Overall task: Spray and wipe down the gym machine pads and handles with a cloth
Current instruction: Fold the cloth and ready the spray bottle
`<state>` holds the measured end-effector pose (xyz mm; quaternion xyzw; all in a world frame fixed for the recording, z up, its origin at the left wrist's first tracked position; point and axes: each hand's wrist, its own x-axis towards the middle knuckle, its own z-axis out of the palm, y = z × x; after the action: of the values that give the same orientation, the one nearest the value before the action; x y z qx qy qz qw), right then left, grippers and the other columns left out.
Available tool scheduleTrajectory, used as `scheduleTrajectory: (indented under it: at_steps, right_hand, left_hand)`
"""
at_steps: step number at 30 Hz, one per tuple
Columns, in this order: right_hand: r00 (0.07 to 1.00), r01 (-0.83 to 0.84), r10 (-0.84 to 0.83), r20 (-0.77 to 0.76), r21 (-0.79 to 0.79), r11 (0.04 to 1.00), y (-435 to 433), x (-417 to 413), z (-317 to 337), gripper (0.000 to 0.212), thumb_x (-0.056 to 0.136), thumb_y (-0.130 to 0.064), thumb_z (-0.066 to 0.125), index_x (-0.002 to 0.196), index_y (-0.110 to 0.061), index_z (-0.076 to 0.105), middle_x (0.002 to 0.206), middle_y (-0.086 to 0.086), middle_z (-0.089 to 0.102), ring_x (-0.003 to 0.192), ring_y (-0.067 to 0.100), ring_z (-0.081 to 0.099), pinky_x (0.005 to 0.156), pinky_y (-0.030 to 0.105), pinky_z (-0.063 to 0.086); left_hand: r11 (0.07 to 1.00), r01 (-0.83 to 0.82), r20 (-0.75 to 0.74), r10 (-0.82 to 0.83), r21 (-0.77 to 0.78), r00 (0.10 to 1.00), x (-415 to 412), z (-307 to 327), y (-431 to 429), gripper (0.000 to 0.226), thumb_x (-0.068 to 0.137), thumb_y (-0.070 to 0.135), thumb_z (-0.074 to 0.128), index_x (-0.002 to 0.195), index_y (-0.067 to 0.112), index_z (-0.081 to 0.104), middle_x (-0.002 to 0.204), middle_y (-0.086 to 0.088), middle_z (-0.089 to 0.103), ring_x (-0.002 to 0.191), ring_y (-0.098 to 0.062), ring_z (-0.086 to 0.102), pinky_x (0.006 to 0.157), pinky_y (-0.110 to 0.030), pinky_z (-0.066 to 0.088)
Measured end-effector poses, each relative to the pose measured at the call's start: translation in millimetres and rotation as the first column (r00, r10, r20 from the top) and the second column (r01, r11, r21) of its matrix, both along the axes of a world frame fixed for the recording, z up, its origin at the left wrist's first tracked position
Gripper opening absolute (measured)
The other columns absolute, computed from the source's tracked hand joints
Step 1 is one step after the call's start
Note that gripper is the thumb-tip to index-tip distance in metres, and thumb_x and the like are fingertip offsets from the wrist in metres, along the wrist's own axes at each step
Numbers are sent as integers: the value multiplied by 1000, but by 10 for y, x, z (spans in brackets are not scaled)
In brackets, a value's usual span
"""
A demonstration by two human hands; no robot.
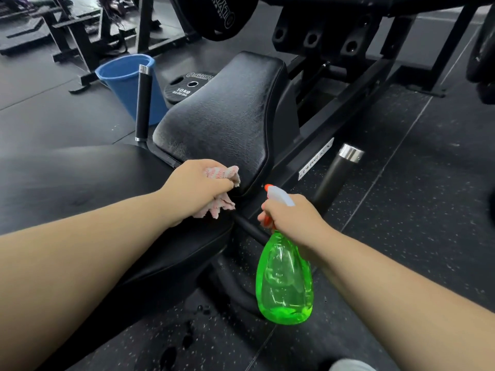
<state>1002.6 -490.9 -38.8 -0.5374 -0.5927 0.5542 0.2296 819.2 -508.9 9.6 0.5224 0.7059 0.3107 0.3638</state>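
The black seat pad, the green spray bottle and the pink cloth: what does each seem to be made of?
The black seat pad looks like vinyl or faux leather: fine crackled grain, soft sheen, piped edge seam. The green spray bottle seems clear tinted plastic: see-through, glossy highlights. The pink striped cloth looks like terry or microfibre: fuzzy, matte, crumpled folds.

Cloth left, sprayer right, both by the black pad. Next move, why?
Probably sweep the cloth across the pad from its near edge: the left hand grips it bunched there, and a speckled film, likely spray, shows on the pad's near-left part. The right hand holds the spray bottle clear of it.
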Motion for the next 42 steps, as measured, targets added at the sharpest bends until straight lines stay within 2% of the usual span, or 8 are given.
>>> scheduleTrajectory:
  at_steps: [9,12,17,25,31,36,39,42]
  right_hand:
    - [967,164,-158,-199,15,986,137,-5,272,23,90,-20,52,85,1,56,81,19,63,72,21,58,73,48,62]
    - [914,223,-227,-337,-50,973,298,-1,460,12,91,-13,51,93,-4,58,75,10,60,71,19,58,65,39,60]
    - [857,268,-293,-424,-119,956,451,-42,607,20,92,-11,53,73,-17,56,79,11,63,73,20,59,67,39,59]
    - [806,401,-370,-462,-35,916,681,-55,843,13,89,-9,49,81,-2,57,73,10,58,69,21,54,59,34,53]
    - [786,417,-378,-490,-32,908,772,-93,952,18,90,-9,51,80,-12,65,68,7,60,65,18,56,55,31,53]
    - [845,332,-309,-437,-25,943,719,-168,878,18,88,-12,54,88,-1,69,73,9,61,69,19,57,59,33,57]
    - [882,295,-253,-397,49,954,679,-222,810,14,86,-14,54,100,-12,52,77,9,53,72,21,47,57,31,57]
    - [877,329,-282,-390,58,943,797,-205,855,22,85,-17,54,89,5,55,80,8,48,74,21,42,56,30,55]
  left_hand:
    - [1000,-18,2,18,18,1000,-5,77,45,13,92,28,64,92,17,72,61,-20,67,49,-31,58,46,-27,37]
    - [996,-52,-16,53,72,998,6,181,113,16,93,29,64,92,15,71,60,-16,68,52,-35,64,55,-34,46]
    - [987,-73,-11,75,144,997,91,364,258,14,94,26,63,93,13,70,58,-9,69,46,-22,62,62,-38,45]
    - [989,-48,-26,52,141,998,175,471,424,19,92,37,66,91,19,70,63,-10,71,54,-36,65,40,-21,37]
    - [985,-25,-29,30,171,999,174,471,421,7,90,25,67,85,22,70,65,-13,72,60,-48,65,57,-48,52]
    - [986,-52,-52,61,160,997,-4,456,384,10,90,30,67,87,21,70,64,-11,72,48,-28,64,39,-17,39]
    - [988,-63,-65,73,139,995,-141,420,321,10,91,32,66,90,23,70,65,-10,72,48,-22,65,40,-18,37]
    - [989,-75,-47,82,129,996,-262,385,286,10,92,35,64,87,28,69,65,-11,72,54,-38,65,43,-21,37]
